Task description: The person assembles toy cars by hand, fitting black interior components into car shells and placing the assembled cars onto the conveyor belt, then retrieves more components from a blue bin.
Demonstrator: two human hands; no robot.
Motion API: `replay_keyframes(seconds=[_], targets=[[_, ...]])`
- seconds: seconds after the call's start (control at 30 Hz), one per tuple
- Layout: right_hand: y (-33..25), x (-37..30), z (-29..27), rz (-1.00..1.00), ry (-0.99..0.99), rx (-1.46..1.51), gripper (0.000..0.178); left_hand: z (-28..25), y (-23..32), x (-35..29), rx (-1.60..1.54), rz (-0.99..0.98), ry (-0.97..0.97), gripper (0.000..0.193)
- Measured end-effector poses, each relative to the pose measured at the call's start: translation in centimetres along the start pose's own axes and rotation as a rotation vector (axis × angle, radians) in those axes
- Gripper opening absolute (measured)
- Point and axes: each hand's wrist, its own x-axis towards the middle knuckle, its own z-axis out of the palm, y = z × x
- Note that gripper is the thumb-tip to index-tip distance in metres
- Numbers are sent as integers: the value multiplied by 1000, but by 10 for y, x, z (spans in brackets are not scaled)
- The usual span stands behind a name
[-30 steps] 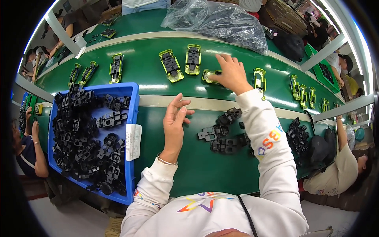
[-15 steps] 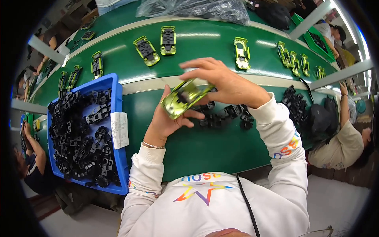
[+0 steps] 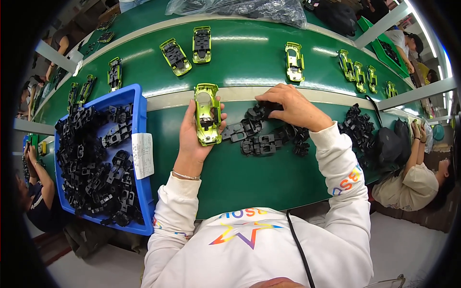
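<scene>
My left hand point(image 3: 193, 130) holds a shiny yellow-green toy car body shell point(image 3: 207, 136), hollow side up, with the fingers along its sides. To its right, a heap of black plastic toy car chassis parts point(image 3: 261, 144) lies on the green bench. My right hand point(image 3: 298, 106) is over the far side of this heap, its thumb and fingers closed on a black chassis part point(image 3: 270, 108). How firmly it grips is hidden by the fingers.
A blue bin point(image 3: 144, 192) full of black parts stands at my left. On the green conveyor belt point(image 3: 249, 53) beyond lie several green car shells point(image 3: 202, 45), some with black chassis. A dark bag point(image 3: 390, 144) and more black parts point(image 3: 356, 126) are at right. Co-workers sit at both sides.
My right hand has left the car shell, moved right and closed on a black chassis part. My left hand has turned the shell upright, lengthwise away from me.
</scene>
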Motion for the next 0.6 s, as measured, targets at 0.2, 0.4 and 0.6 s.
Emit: replay_keyframes(seconds=[0.2,0.4,0.6], targets=[[-28,1,-7,40,251,247,48,5,-4,-2,-56,68,66,67],[-86,18,22,71,582,430,37,16,-22,-7,-40,175,164,63],[-119,16,41,-27,498,388,36,22,-21,-12,-87,269,67,60]])
